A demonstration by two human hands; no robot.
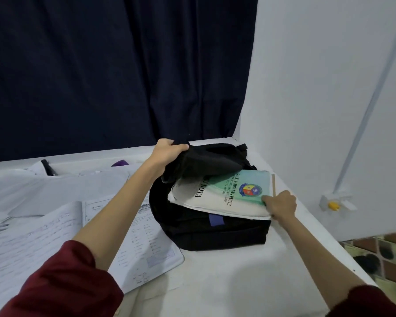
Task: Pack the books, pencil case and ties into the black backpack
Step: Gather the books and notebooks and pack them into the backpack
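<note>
The left hand [167, 148] grips the raised flap of the black backpack [206, 227], holding its mouth open at the centre of the frame. The right hand [280, 205] pinches the corner of a stack of books [224, 195], green-and-white cover on top, lying half inside the opening. The backpack lies on a white worktop [226, 277]; open papers [44, 236] spread across the lower left. The book-loading step seems in hand. Next, the stack likely needs pushing deeper, under the flap. Pencil case and ties cannot be made out.
</note>
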